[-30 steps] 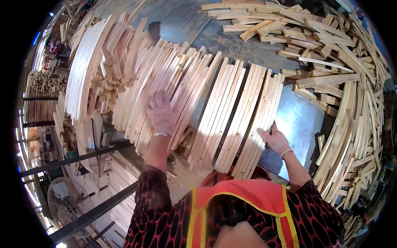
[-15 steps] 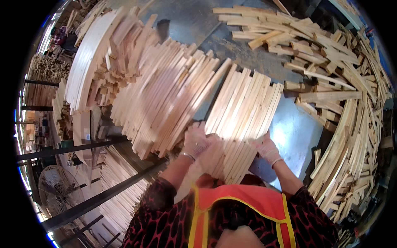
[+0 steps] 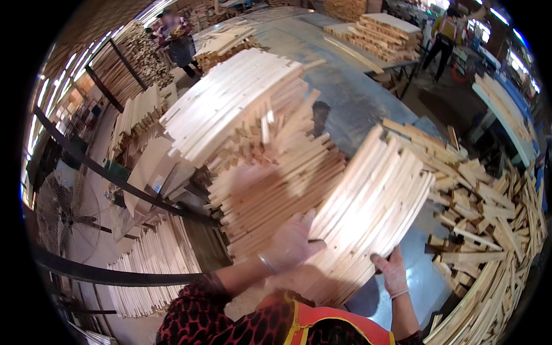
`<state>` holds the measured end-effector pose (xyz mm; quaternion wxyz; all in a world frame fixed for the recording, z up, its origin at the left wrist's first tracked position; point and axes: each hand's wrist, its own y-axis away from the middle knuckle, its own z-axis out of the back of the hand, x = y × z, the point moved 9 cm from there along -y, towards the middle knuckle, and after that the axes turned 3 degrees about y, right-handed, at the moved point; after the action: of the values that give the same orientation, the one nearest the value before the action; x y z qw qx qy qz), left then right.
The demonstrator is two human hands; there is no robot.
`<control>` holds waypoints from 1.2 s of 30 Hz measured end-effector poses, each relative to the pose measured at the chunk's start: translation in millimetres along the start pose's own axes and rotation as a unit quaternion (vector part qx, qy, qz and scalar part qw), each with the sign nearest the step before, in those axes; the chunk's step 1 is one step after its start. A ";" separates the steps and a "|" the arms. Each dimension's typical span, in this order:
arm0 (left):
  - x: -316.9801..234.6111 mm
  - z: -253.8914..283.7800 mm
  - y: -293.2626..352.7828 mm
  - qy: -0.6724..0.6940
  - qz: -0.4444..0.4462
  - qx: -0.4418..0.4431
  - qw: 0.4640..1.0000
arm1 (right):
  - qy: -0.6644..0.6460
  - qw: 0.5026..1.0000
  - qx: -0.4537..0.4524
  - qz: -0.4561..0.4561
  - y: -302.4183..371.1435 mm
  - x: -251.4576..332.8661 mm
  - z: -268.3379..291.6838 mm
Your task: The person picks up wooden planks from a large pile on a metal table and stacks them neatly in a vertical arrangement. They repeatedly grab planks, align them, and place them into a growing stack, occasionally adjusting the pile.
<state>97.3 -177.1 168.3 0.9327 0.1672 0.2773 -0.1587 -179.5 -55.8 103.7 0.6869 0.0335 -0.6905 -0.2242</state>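
Observation:
A flat bundle of pale wooden strips [image 3: 368, 207] lies in front of me, its strips side by side and its length tilted toward the far right. My left hand [image 3: 292, 241], in a thin pale glove, is pressed to its left edge with the thumb over the top. On the opposite edge my right hand [image 3: 392, 270], gloved too, has its thumb on top and its fingers down the side. Both hands grip the bundle between them. Left of it rests a wide layer of similar strips [image 3: 276, 195], close to my left hand.
Beyond that layer stands a tall stack of boards [image 3: 230, 98]. Loose offcuts [image 3: 489, 230] are heaped at the right on the metal table [image 3: 359, 103]. A dark rail [image 3: 144, 279] and a fan [image 3: 66, 218] are at the left. Two people [image 3: 175, 37] [image 3: 443, 40] stand farther off.
My view has lifted and turned, showing more of the workshop. The bundle between my hands has turned toward the right and stands apart from the layer at its left. Both hands remain on its edges.

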 end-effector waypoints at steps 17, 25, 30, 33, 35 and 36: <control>169.1 424.8 -205.7 -0.234 0.156 -0.196 0.939 | 0.422 0.833 0.136 0.332 -269.8 358.8 -366.0; 90.7 361.2 -95.8 -0.473 -0.204 -0.289 0.806 | 0.193 0.958 0.067 0.200 -123.2 135.4 -149.2; -24.2 192.7 -45.2 -0.327 -0.389 -0.199 0.838 | 0.326 0.891 -0.287 -0.134 77.1 -79.2 112.5; -15.2 60.8 -72.7 0.024 -0.323 -0.029 0.946 | 0.342 0.682 -0.638 -0.102 266.6 -175.9 259.5; -40.1 -28.6 -63.4 0.143 -0.245 0.116 0.952 | 0.387 0.623 -0.620 -0.280 352.6 -191.8 298.0; -106.0 -75.0 -23.9 -0.012 -0.335 0.136 0.932 | 0.382 0.614 -0.605 -0.335 385.1 -206.5 307.0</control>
<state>-31.2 -146.9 164.1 0.7968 0.1880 0.2820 -0.5002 -363.4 443.9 61.5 0.6304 -0.0781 -0.0151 -0.7722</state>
